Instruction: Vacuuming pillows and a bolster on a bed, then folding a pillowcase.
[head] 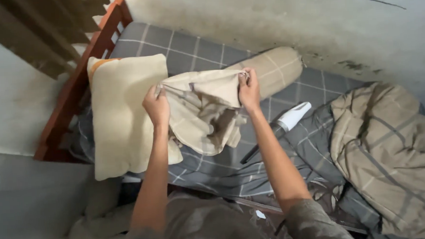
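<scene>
From the head view, both your arms reach forward, your left hand (156, 106) and right hand (249, 89) apart, each pinching a top corner of the beige checked pillowcase (202, 110). It hangs above the bed (190, 51), beside the bare cream pillow (124, 114). A bolster (277, 69) lies against the wall, a crumpled blanket (386, 150) to your right.

One bare cream pillow (121, 114) left of centre, one beige checked bolster (277, 69) upper centre, one beige checked pillowcase (202, 105), one crumpled beige checked blanket (391, 154) at right, one white handheld device (291, 117), two hands
</scene>
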